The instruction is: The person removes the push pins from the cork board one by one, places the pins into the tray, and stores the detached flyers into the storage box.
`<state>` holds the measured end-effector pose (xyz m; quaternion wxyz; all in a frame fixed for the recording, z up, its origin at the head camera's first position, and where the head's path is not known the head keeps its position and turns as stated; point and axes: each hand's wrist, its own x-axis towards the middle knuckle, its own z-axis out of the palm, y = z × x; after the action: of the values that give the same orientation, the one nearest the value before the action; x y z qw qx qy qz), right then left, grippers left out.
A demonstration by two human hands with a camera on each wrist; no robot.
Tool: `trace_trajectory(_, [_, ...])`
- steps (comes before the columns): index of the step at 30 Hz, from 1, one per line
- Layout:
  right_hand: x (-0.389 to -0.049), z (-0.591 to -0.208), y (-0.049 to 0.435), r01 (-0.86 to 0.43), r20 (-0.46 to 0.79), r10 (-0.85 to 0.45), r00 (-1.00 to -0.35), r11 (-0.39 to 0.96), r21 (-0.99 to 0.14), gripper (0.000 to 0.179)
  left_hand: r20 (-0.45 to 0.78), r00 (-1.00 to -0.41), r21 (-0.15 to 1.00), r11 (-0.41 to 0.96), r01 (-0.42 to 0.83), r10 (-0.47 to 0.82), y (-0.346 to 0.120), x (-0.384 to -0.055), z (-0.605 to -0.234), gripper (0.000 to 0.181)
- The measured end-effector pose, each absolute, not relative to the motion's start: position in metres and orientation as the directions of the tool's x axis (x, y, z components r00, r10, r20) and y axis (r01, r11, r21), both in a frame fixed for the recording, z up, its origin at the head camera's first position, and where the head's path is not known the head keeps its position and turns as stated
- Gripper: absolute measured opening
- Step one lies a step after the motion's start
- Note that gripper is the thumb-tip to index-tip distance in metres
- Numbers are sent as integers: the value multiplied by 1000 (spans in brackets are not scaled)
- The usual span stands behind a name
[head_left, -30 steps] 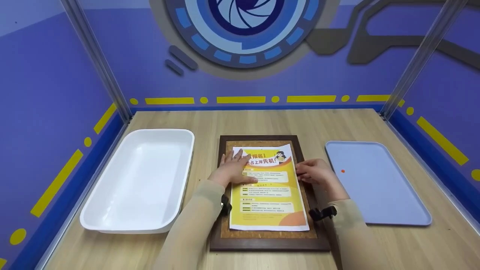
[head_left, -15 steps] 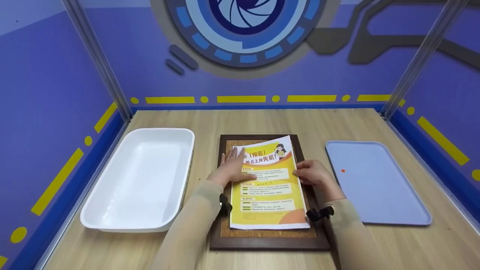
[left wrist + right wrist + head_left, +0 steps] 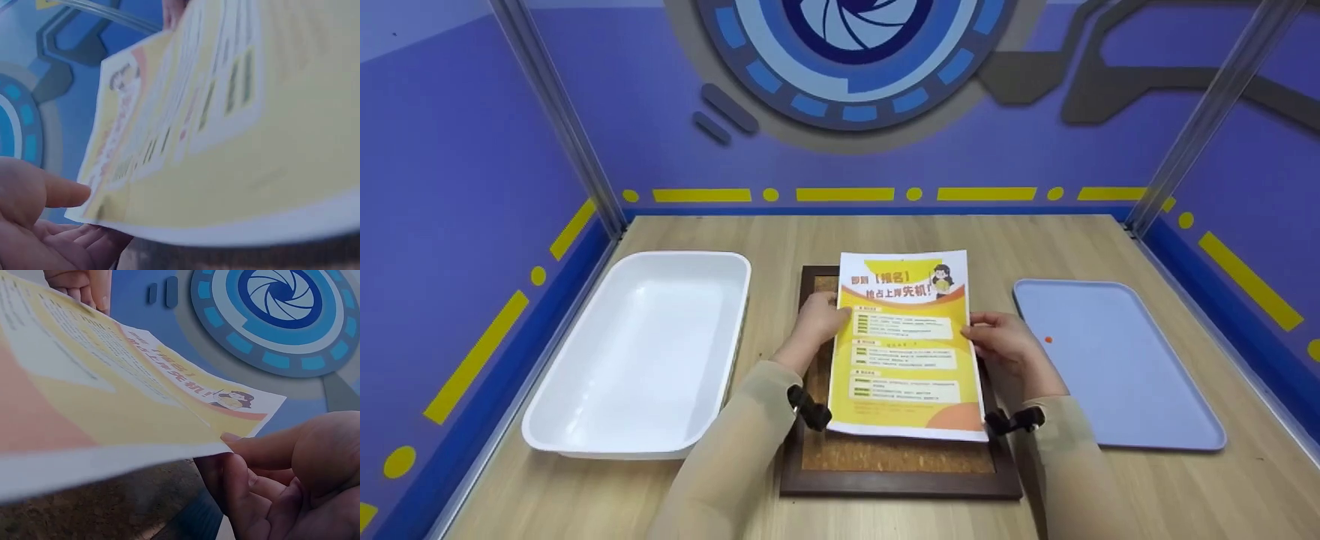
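A yellow and white printed flyer [image 3: 904, 352] is held up above a cork board [image 3: 885, 455] with a dark brown frame. My left hand [image 3: 817, 324] pinches the flyer's left edge, thumb on the printed face and fingers underneath. On the opposite edge my right hand [image 3: 1011, 346] pinches the paper between thumb and fingers. In the right wrist view the right thumb [image 3: 264, 447] lies over the sheet, with curled fingers below it. The left wrist view shows the left thumb [image 3: 64, 192] at the paper's edge. Most of the board's upper part is hidden behind the flyer.
A deep white tray [image 3: 634, 442] stands on the wooden table left of the board. At the right lies a flat pale blue tray [image 3: 1132, 367] bearing a small orange-red spot [image 3: 1048, 340]. Blue-purple panels [image 3: 840, 165] enclose the table's back and sides.
The flyer has come up off the board and shifted slightly away and right. My left hand, earlier spread flat on it, now pinches its left edge; my right hand holds the right edge.
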<state>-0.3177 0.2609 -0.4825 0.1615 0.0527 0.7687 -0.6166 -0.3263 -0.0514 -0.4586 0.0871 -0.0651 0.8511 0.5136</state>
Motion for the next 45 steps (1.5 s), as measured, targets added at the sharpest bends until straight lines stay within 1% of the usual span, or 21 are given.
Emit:
trace_trajectory(2, [-317,-480,261,278,-308,-111,-945,229,-933,51,-245,-969,859,461,-222,-9,-52,-324,-451,38])
trace_trajectory(4, [-317,-477,258,279,-308,-99,-946,228,-933,50,-259,-966,853,469,-228,0,-54,-323,-444,37])
trace_trajectory(9, [-315,-464,245,260,-278,-99,-955,163,-952,50,-234,-972,846,500,-188,31,-69,-320,-427,35])
trace_trajectory(13, [-316,-452,228,216,-228,-106,-968,120,-969,45,-245,-969,850,489,-195,40,-87,-318,-411,35])
trace_trajectory(19, [-324,-437,195,128,-138,-122,-983,84,-988,38,-259,-965,867,451,-211,47,-123,-319,-393,40])
trace_trajectory(22, [-328,-430,175,112,-122,-111,-986,95,-989,37,-236,-971,874,446,-193,44,-143,-318,-386,40])
trace_trajectory(27, [-334,-422,139,111,-124,-95,-988,125,-986,37,-215,-977,858,479,-184,9,-177,-314,-377,36])
trace_trajectory(30, [-337,-420,115,123,-134,-97,-986,111,-986,38,-231,-973,851,483,-206,-7,-197,-312,-372,36])
trace_trajectory(38, [-338,-419,52,136,-141,-121,-983,48,-990,35,-292,-954,807,517,-285,-70,-248,-309,-369,43])
trace_trajectory(45, [-331,-429,1,132,-134,-133,-982,18,-991,31,-322,-938,767,545,-339,-130,-286,-311,-384,49])
